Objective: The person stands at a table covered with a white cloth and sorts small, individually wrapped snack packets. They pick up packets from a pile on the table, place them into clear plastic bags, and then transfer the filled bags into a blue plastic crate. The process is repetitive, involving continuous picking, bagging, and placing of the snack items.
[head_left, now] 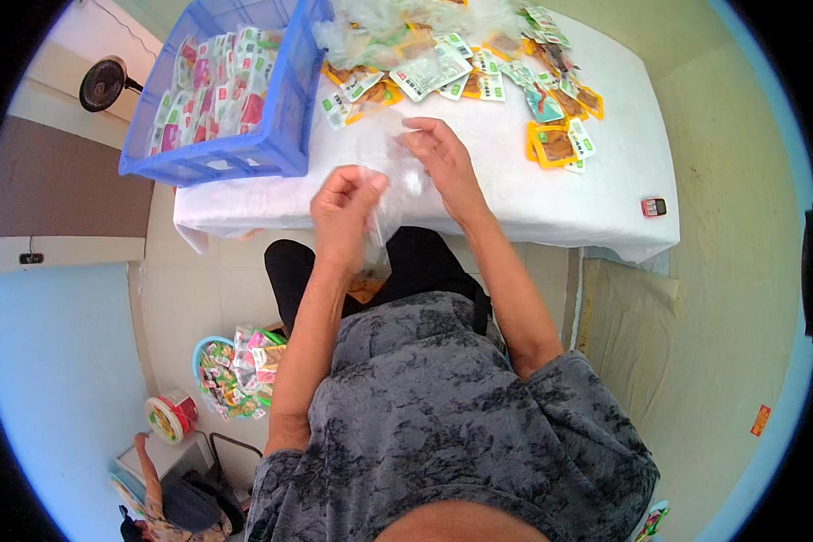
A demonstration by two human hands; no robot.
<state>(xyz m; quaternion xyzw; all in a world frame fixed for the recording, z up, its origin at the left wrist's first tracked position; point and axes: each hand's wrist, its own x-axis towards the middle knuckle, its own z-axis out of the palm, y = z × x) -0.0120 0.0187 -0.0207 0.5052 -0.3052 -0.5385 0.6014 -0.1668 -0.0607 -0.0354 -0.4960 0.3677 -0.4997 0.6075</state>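
Observation:
A clear plastic bag hangs in front of me over the near edge of the white-covered table. My left hand is closed on the bag's side, thumb pressed against the curled fingers. My right hand is at the bag's upper right, its bent fingers and thumb pinching the thin film; the film is blurred there. Just beyond my hands lie several flat snack packets, yellow-edged and white-green. Loose clear bags are heaped at the table's far side.
A blue plastic crate of packed pouches stands at the table's left. More packets and a small red-black device are to the right. On the floor at left are a blue basin of packets and a bucket. Another person is at lower left.

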